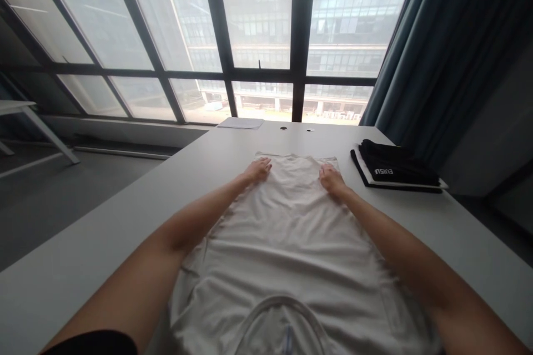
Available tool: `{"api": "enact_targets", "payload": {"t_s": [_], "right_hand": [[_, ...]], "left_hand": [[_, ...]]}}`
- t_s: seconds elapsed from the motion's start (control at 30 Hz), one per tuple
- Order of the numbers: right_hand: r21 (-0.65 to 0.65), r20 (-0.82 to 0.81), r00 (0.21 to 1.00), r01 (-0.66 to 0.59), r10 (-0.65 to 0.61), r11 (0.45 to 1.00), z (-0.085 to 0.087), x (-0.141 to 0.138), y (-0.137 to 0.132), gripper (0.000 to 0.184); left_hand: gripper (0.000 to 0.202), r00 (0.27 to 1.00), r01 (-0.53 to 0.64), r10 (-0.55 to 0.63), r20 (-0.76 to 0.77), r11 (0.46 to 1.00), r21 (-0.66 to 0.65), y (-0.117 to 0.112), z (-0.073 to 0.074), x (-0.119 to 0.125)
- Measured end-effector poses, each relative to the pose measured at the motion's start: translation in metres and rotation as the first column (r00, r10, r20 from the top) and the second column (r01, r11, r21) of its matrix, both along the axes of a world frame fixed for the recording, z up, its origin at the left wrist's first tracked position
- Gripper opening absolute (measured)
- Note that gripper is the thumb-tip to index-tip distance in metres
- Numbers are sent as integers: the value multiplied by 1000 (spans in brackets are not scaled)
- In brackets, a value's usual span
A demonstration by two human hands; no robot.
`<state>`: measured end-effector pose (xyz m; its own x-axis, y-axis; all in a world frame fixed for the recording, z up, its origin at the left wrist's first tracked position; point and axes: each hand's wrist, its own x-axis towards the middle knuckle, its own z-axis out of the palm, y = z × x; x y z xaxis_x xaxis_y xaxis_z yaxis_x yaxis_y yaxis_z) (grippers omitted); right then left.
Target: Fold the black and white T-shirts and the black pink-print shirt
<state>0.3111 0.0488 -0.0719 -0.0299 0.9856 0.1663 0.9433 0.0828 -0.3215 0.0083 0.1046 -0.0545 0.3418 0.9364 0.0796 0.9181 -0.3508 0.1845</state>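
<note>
A light grey T-shirt (291,222) lies spread on the white table, its round neckline nearest me and its hem at the far end. Soft creases run across the fabric. My left hand (259,170) rests on the shirt's left side close to the hem, fingers stretched over the cloth. On the opposite side, my right hand (331,178) lies on the cloth near the right hem corner, with its fingers slightly bent. Both arms reach forward along the shirt's sides. The undersides of my fingers are hidden.
Folded black and white garments (397,166) are stacked at the table's right edge. White paper sheets (240,123) lie at the far left corner of the white table (137,216). Two small items sit near the far edge. A blue curtain (420,61) hangs at right beside large windows.
</note>
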Motion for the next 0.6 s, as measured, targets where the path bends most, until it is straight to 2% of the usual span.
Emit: {"api": "enact_targets", "payload": {"t_s": [0.13, 0.3, 0.37, 0.43, 0.53, 0.6], "right_hand": [[-81, 26, 999, 34, -32, 996, -10, 31, 54, 49], [-114, 69, 988, 147, -140, 983, -20, 68, 85, 57], [-104, 82, 980, 189, -181, 976, -19, 72, 87, 59], [-75, 90, 974, 214, -207, 974, -15, 64, 85, 59], [-16, 94, 979, 185, -183, 983, -9, 31, 72, 59], [2, 101, 989, 106, -106, 994, -9, 4, 61, 59]], "left_hand": [[53, 997, -74, 74, -30, 997, -26, 55, -15, -18], [60, 991, -115, 111, -76, 992, -47, 89, -29, -34], [62, 989, -122, 116, -92, 991, -56, 93, -28, -36], [63, 987, -127, 122, -103, 991, -45, 90, -25, -30], [63, 990, -89, 88, -106, 996, -1, 72, -23, -3], [63, 994, -14, 15, -104, 1000, 7, 55, -26, 21]]}}
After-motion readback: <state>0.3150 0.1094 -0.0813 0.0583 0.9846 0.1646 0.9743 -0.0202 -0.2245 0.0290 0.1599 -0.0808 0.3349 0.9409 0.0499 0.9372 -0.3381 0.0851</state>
